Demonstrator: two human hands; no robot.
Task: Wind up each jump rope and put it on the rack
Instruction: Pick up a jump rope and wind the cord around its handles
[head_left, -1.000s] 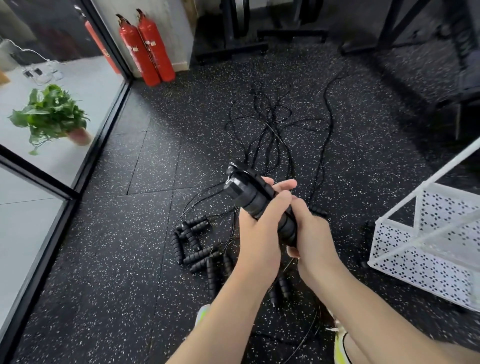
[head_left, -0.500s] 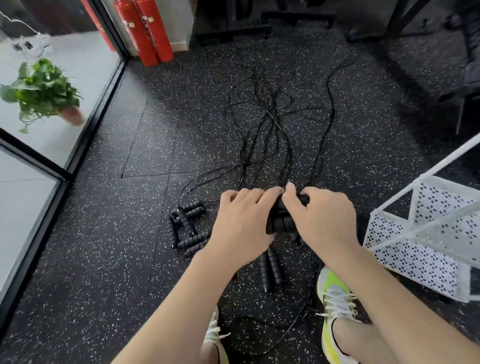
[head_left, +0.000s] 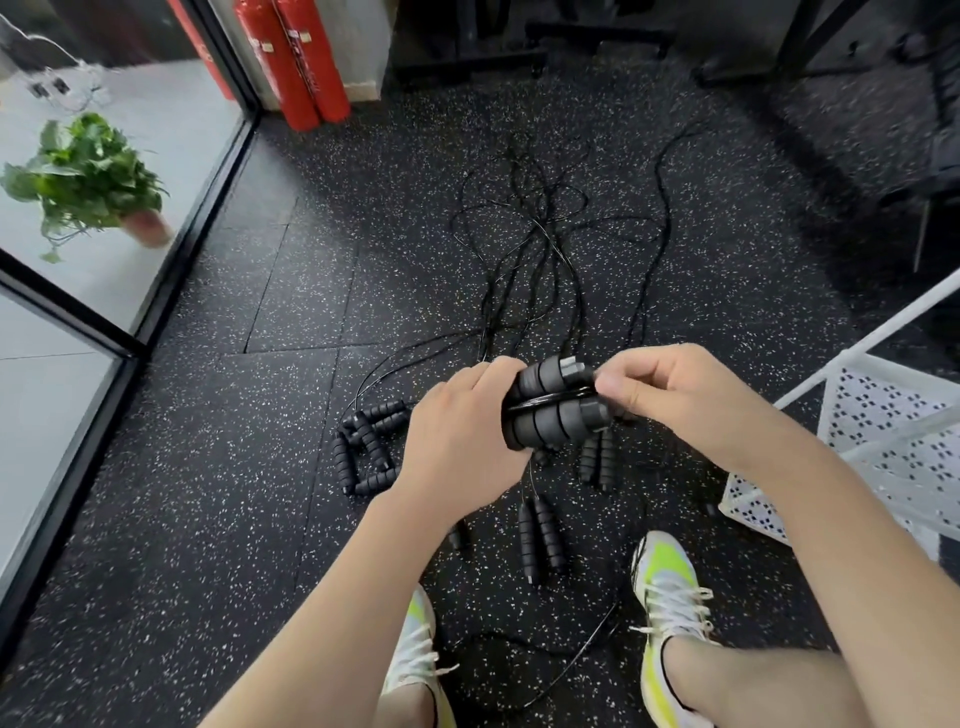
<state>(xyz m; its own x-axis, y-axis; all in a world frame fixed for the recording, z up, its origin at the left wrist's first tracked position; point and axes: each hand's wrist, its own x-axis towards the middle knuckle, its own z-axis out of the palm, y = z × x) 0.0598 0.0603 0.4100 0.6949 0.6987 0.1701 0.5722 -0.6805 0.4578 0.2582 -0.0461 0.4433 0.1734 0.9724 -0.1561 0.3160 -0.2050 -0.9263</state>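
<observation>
The left hand grips two ribbed black handles held side by side above the floor; the right hand pinches the thin black cord lying between them; more ropes sprawl tangled below; a white rack stands at right.

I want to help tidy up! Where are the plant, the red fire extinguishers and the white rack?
plant (head_left: 85, 171): head view, on its green leaves.
fire extinguishers (head_left: 291, 62): head view, on a red cylinder.
rack (head_left: 883, 436): head view, on its perforated wall.
</observation>
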